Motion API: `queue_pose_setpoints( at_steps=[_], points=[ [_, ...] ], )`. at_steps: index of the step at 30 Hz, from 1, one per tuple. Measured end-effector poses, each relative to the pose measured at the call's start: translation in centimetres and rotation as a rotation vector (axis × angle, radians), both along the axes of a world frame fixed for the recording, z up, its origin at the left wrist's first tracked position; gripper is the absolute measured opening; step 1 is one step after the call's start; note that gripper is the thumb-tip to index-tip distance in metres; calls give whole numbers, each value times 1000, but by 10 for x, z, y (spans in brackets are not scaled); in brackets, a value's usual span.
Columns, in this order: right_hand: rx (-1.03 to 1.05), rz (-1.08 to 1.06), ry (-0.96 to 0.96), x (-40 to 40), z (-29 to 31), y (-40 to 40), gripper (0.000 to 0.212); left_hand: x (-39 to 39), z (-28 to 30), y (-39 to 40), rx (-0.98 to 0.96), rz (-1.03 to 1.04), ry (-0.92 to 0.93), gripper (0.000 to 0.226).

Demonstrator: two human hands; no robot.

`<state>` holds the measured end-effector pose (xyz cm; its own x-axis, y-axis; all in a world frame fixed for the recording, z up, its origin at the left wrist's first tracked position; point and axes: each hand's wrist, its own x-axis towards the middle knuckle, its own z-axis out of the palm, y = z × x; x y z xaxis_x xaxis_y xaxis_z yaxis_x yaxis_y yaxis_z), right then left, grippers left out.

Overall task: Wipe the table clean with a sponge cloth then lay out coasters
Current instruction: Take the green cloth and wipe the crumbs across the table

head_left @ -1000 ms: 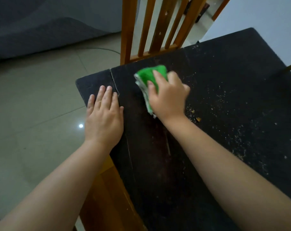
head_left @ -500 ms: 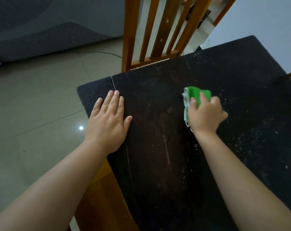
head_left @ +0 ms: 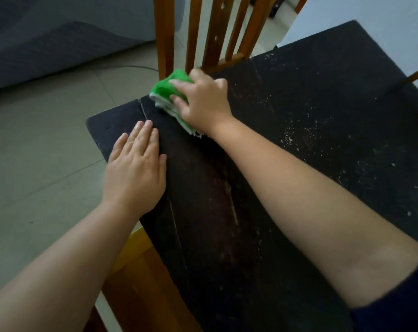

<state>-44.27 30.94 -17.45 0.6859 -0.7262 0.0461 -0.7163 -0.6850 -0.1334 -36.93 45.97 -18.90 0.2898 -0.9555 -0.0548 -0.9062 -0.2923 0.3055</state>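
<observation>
A folded green sponge cloth [head_left: 164,88] with a white underside lies on the dark tabletop [head_left: 322,104] near its far left edge. My right hand [head_left: 203,101] covers it, fingers curled over the top and thumb against its side, pressing it onto the surface. My left hand [head_left: 136,168] rests flat with straight fingers on the table's left edge, close to the near side of the cloth. Pale crumbs [head_left: 298,135] speckle the right half of the table. No coasters are in view.
A wooden slat-back chair [head_left: 210,32] stands right behind the table's far edge, just past the cloth. A grey sofa [head_left: 47,44] sits at the far left over a tiled floor [head_left: 35,152]. A white wall [head_left: 370,25] borders the table's right side.
My right hand swept the cloth right to the table's middle, then back left to the far left edge by the chair. The left hand stayed flat in place.
</observation>
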Motion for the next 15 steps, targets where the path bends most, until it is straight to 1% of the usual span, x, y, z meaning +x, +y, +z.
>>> queue_pose_setpoints(
  at_steps=[4,6,9,12,15],
  points=[
    [-38,-269,-59,-27,-3,-20,40,-2,5,1,49,-4,-33,61],
    [-39,-416,-70,-47,-3,-27,39,-6,10,-3,95,-10,-97,52],
    [-33,-604,-82,-86,-2,-26,37,-16,19,-18,181,7,-182,50],
    [-58,-716,-71,-119,-1,-17,36,-26,19,-35,145,-51,-147,50],
    [-76,-751,-92,-129,4,-17,37,-38,13,-52,94,-104,-55,49]
  ],
)
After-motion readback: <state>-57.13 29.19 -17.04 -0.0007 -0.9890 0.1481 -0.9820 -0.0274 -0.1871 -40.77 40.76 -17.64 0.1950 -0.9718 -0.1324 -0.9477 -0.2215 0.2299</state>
